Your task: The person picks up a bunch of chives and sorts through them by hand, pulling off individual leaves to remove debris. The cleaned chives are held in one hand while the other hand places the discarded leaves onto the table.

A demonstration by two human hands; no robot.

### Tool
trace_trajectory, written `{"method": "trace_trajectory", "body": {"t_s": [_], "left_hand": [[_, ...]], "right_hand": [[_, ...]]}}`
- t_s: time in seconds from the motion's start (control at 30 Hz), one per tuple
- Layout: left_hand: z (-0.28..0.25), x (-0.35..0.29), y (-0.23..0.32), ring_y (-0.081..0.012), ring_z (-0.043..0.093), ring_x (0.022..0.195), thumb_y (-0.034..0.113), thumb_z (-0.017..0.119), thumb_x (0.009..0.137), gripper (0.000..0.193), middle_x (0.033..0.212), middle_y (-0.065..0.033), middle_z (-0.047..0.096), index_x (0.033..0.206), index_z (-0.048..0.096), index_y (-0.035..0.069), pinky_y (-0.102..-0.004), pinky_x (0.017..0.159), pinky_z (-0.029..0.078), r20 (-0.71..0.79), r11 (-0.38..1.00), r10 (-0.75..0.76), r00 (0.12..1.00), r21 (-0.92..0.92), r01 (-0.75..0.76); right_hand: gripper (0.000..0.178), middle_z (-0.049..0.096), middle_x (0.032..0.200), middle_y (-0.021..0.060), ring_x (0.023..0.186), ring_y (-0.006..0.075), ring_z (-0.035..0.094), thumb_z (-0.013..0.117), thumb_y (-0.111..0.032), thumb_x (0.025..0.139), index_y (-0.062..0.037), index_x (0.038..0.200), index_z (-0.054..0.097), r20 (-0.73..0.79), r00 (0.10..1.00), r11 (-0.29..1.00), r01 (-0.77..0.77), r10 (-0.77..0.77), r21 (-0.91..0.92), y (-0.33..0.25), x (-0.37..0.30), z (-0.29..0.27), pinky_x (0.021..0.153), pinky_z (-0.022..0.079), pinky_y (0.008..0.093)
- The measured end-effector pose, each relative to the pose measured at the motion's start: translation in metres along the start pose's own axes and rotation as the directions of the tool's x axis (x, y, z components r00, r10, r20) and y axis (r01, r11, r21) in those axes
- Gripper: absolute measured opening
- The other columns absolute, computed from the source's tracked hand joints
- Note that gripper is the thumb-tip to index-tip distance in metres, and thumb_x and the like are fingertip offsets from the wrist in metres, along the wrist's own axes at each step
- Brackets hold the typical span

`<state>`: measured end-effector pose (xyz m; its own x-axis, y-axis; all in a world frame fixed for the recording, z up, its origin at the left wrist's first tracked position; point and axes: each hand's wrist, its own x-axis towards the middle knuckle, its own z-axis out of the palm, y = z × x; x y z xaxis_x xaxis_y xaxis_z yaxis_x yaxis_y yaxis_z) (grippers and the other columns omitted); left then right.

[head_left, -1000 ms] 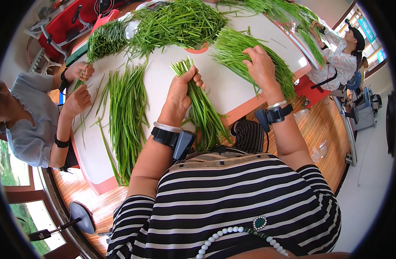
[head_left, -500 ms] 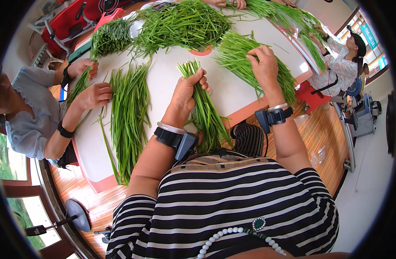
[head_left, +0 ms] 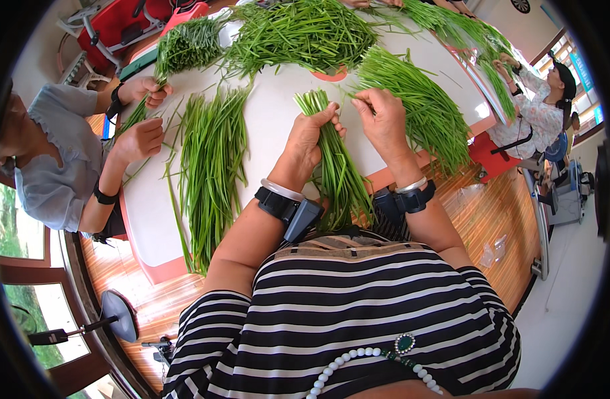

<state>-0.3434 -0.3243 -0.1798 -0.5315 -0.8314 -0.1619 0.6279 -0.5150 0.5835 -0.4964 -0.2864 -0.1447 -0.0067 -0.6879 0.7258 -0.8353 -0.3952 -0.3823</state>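
gripping green stalks (head_left: 342, 166) in the left hand (head_left: 309, 138) over the worktop (head_left: 268, 126); curling the right hand (head_left: 385, 120) beside them, cannot tell if pinching anything.

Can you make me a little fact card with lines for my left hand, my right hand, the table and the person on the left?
Left hand: closed around a green bunch
Right hand: beside the bunch, fingertips together; any stalk there is too small to tell
Table: white top, green piles
Person on the left: holding green stalks
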Motion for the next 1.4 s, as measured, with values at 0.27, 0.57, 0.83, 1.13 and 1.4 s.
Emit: {"method": "trace_trajectory", "body": {"t_s": [0.27,0.57,0.83,1.13,1.4], "left_hand": [[0.003,-0.002,-0.002,-0.0150,0.057,0.059,0.012,0.060,0.093,0.015,0.068,-0.0035,0.058,0.097,0.062,-0.002,-0.0297,0.060,0.054,0.047,0.996,-0.079,0.996,0.037,0.077],[0.001,0.000,-0.003,-0.0150,0.059,0.066,0.016,0.059,0.094,0.032,0.073,-0.0034,0.060,0.119,0.056,-0.004,-0.0293,0.068,0.054,0.047,0.998,-0.049,0.998,0.039,0.047],[-0.008,0.007,-0.006,-0.0161,0.060,0.067,0.018,0.059,0.095,0.030,0.074,-0.0038,0.059,0.117,0.054,0.000,-0.0299,0.068,0.053,0.141,0.999,0.016,0.990,-0.044,-0.009],[-0.008,0.007,0.005,-0.0230,0.065,0.086,0.021,0.050,0.099,0.024,0.092,-0.0106,0.066,0.102,0.061,0.000,-0.0344,0.077,0.054,0.088,1.000,0.014,0.996,0.023,-0.016],[-0.022,0.014,0.006,-0.0191,0.057,0.073,0.023,0.052,0.099,0.019,0.081,-0.0036,0.054,0.091,0.052,0.006,-0.0343,0.073,0.054,0.123,0.989,-0.014,0.992,-0.147,0.032]], "right_hand": [[0.011,0.063,0.074,0.0113,0.063,0.0288,0.061,0.068,-0.007,0.081,-0.0037,0.084,0.058,-0.010,0.987,0.980,-0.160,0.162,0.115,-0.001,0.000,-0.003,0.056,0.047,0.0378],[0.006,0.066,0.075,0.0110,0.061,0.0206,0.065,0.064,-0.001,0.085,-0.0004,0.084,0.058,0.109,0.988,0.991,-0.115,0.107,0.062,-0.021,-0.015,0.001,0.057,0.050,0.0306],[0.006,0.065,0.072,0.0102,0.066,0.0307,0.064,0.061,-0.008,0.086,-0.0045,0.089,0.058,0.153,0.973,0.971,-0.193,0.172,0.140,-0.026,-0.025,-0.001,0.058,0.048,0.0397],[0.012,0.064,0.071,0.0164,0.065,0.0328,0.064,0.062,-0.009,0.087,-0.0022,0.096,0.062,0.256,0.955,0.964,-0.198,0.150,0.176,-0.015,-0.030,-0.014,0.057,0.048,0.0390],[0.007,0.063,0.083,0.0107,0.078,0.0297,0.062,0.066,-0.009,0.082,-0.0044,0.088,0.064,0.048,0.986,0.978,-0.154,0.162,-0.143,0.053,-0.008,-0.055,0.066,0.049,0.0393]]}}
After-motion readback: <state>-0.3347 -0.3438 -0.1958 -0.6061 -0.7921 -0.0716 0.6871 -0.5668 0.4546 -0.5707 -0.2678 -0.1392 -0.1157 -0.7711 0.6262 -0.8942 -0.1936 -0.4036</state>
